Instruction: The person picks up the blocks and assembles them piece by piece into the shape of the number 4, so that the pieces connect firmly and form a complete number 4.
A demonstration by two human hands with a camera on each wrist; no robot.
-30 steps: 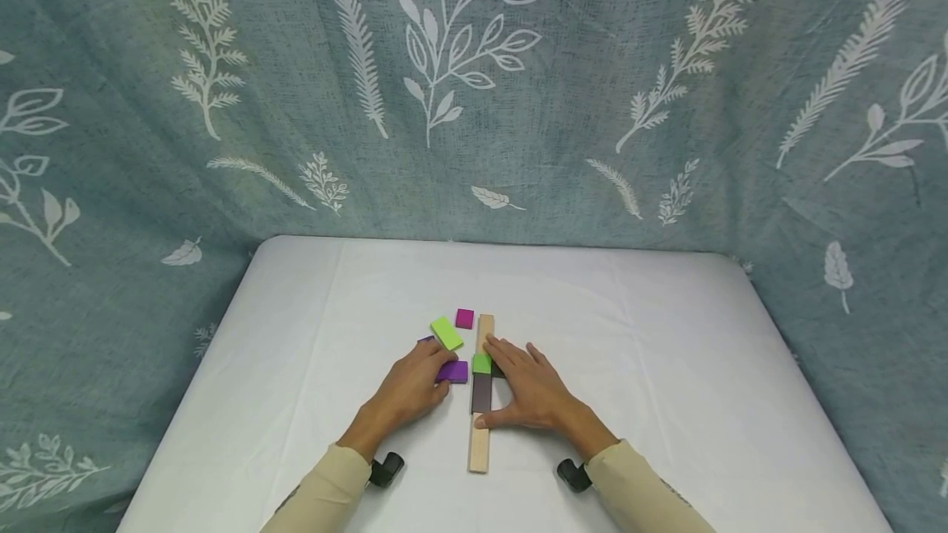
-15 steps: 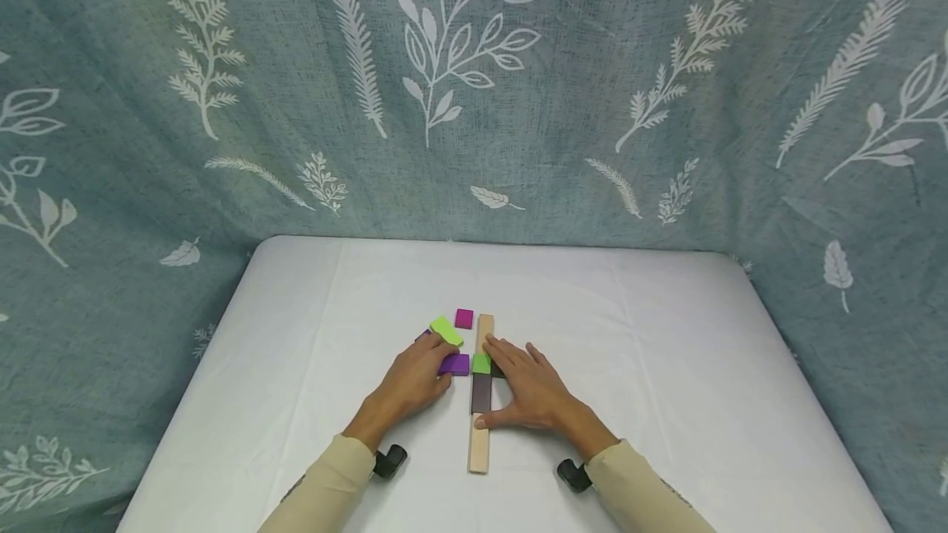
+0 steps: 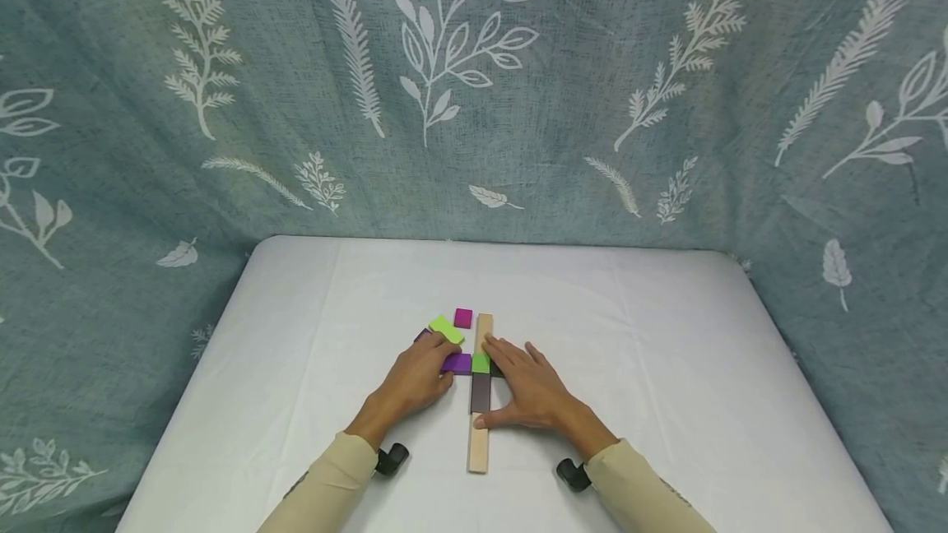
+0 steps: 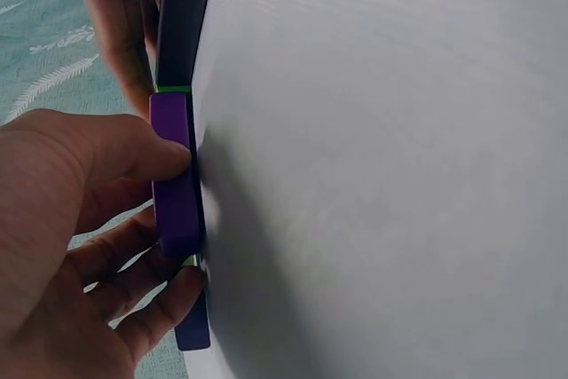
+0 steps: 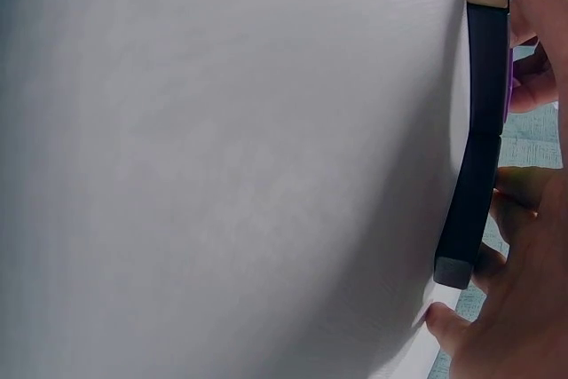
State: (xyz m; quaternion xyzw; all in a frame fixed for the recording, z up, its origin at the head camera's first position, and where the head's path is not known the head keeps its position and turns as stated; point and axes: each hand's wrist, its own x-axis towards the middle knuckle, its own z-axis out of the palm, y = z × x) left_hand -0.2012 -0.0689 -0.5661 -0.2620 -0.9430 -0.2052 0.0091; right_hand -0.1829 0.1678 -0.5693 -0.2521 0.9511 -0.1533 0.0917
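The left hand (image 3: 411, 378) pinches a purple rectangular block (image 3: 461, 364) on the white worktop (image 3: 629, 336), left of and against a bright green square block (image 3: 480, 363). The right hand (image 3: 535, 391) spreads its fingers, thumb on the near pale wooden strip (image 3: 478, 451).

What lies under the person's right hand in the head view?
Part of a dark block shows beside the green square; the right hand covers the rest. Its thumb overlaps the lower wooden block. Anything else beneath cannot be seen.
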